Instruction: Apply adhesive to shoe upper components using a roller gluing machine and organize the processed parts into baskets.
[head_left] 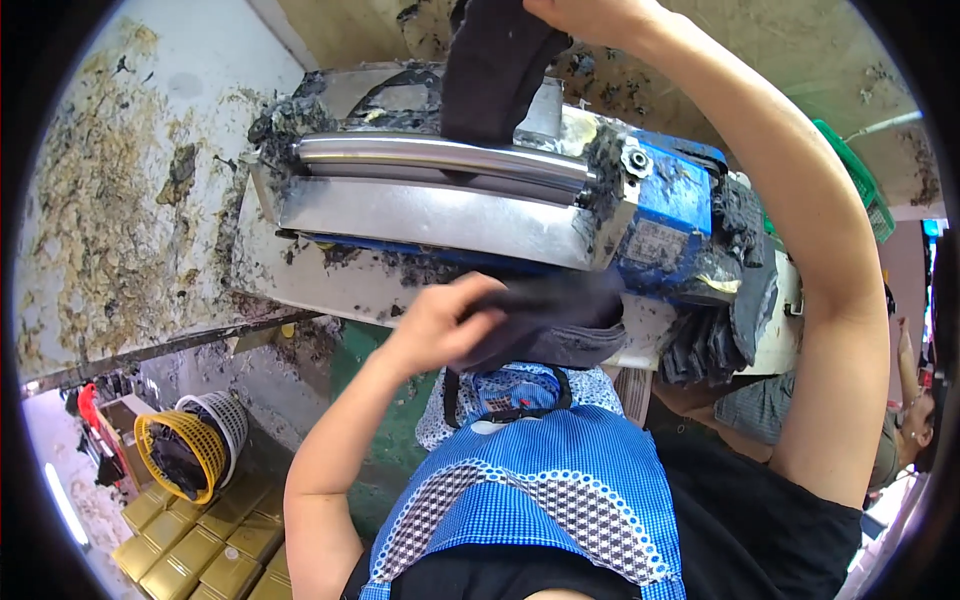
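My right hand point(590, 14), partly cut off by the upper edge, grips the top of a dark fabric strip point(500, 75). The strip hangs down behind the shiny metal roller point(440, 158) of a roller machine, and some dark material shows below that roller. My left hand point(445, 325) is closed, with bent fingers, on a dark fabric piece point(545, 325) in front of the machine, near my apron. That piece is smeared by motion and looks curved or folded. A flat metal plate point(430, 215) slopes below the roller.
A blue motor housing point(670, 190) adjoins the rollers, crusted with dark residue. Dark pieces point(710, 335) droop over the table's right edge. A green basket point(850, 175) stands far right, a yellow basket point(180, 455) lower left near gold tins point(190, 555). Someone sits at the right.
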